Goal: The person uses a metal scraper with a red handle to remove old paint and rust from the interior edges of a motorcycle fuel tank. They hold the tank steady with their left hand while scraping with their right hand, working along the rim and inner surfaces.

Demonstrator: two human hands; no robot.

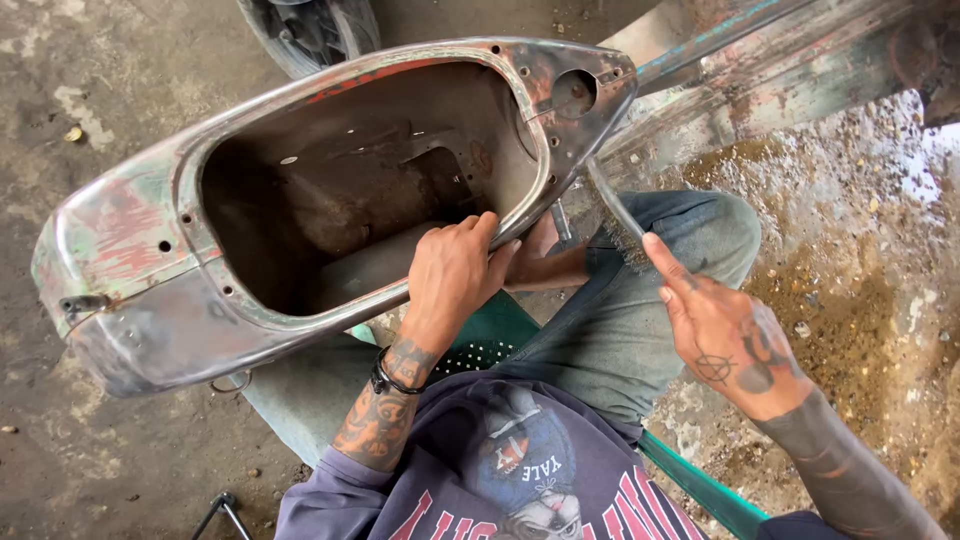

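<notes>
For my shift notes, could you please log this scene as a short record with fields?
Setting: dirty concrete floor
Main thing: bare, rusty metal scooter body shell, hollow side up
Left hand: grips the shell's near rim
Right hand: holds a wire brush, bristles beside the shell's narrow end
Seat: green stool
Behind: tyre

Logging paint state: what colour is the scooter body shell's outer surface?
Mostly bare grey metal with red and green paint remnants on the scooter body shell; head view.

Stained concrete floor [60,480]; pebbles [74,133], perhaps rust dust [840,290] scattered.
</notes>
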